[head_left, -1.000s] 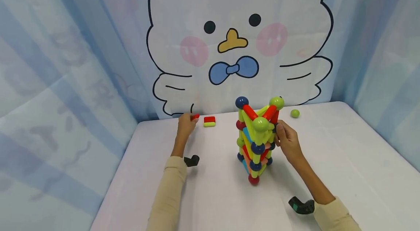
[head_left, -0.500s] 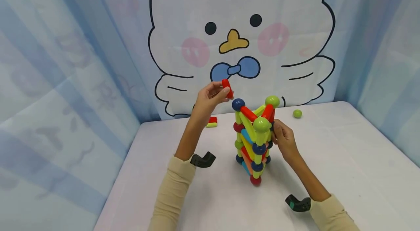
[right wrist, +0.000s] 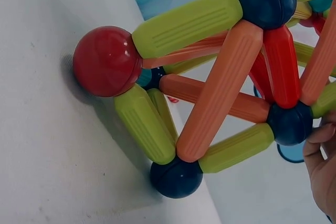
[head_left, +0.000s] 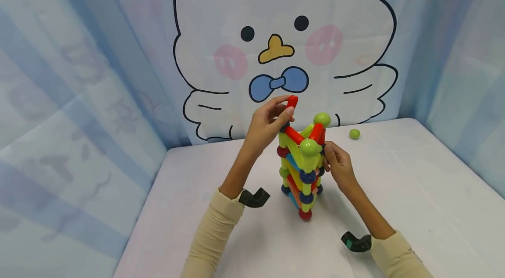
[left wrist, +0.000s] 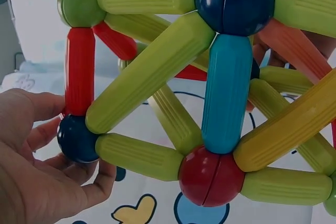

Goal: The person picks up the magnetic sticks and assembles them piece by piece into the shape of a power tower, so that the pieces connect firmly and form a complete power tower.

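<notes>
A tower (head_left: 307, 177) of magnetic sticks and coloured balls stands upright on the table. My left hand (head_left: 266, 122) pinches a short red magnetic stick (head_left: 292, 101) above the tower's back-left top corner. In the left wrist view, the fingers of my left hand (left wrist: 58, 156) are around the dark blue corner ball (left wrist: 79, 138); the held stick cannot be made out there. My right hand (head_left: 340, 166) grips the tower's upper right side. Seen from the right wrist, that hand (right wrist: 323, 150) is beside a dark blue ball (right wrist: 290, 123), its grip partly out of frame.
A loose green ball (head_left: 354, 133) lies near the table's back edge, right of the tower. The white table (head_left: 414, 190) meets a printed curtain (head_left: 221, 15) behind. Black devices (head_left: 254, 197) are worn at both wrists.
My left hand has lifted the red stick from the table's back left and carried it right to the tower's top. The right hand keeps its hold. Loose red and green sticks are now hidden.
</notes>
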### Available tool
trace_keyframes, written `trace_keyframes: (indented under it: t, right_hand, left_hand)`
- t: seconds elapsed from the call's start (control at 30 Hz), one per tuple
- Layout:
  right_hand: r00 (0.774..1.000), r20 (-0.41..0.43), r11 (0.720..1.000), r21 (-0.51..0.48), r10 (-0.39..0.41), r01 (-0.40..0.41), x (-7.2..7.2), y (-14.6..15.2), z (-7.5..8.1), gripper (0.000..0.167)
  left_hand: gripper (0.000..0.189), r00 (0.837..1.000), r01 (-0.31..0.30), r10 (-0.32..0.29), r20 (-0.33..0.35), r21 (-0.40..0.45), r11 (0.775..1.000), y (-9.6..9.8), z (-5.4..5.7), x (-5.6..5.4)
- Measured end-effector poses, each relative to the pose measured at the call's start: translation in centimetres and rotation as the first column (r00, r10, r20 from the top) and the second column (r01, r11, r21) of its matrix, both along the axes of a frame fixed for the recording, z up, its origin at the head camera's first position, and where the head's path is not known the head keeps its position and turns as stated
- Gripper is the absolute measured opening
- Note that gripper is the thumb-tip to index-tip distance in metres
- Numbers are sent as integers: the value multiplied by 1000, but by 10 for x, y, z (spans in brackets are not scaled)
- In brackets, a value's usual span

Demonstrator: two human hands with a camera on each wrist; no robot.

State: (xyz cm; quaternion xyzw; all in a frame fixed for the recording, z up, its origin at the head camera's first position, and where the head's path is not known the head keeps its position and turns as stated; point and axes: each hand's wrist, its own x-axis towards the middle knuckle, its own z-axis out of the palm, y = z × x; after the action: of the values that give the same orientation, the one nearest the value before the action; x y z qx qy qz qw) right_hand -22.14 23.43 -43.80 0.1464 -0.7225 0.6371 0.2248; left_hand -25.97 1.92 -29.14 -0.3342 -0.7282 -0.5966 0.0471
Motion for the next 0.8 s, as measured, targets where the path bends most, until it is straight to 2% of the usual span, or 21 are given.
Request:
trace_keyframes:
  t: [0.23,0.4,0.6,0.8]
  right_hand:
    - [1000,4,1000,-20,5,-5,1,0,-3,27]
    - [1000,-13,1000,-24,9,-9,1,0,-5,27]
    - [999,-25,999,-27,21,-21,1,0,-5,29]
    - [999,-40,999,-30,30,-31,1,-1,-4,31]
  left_hand:
    - [38,1000,-17,17,-8,-32,999,1,-2,2]
    - [39,1000,-5,7,13,-119,993,2,0,4]
    - [37,999,12,1,43,-301,953,5,10,6]
    - [35,998,29,-3,61,-426,904,6,18,2]
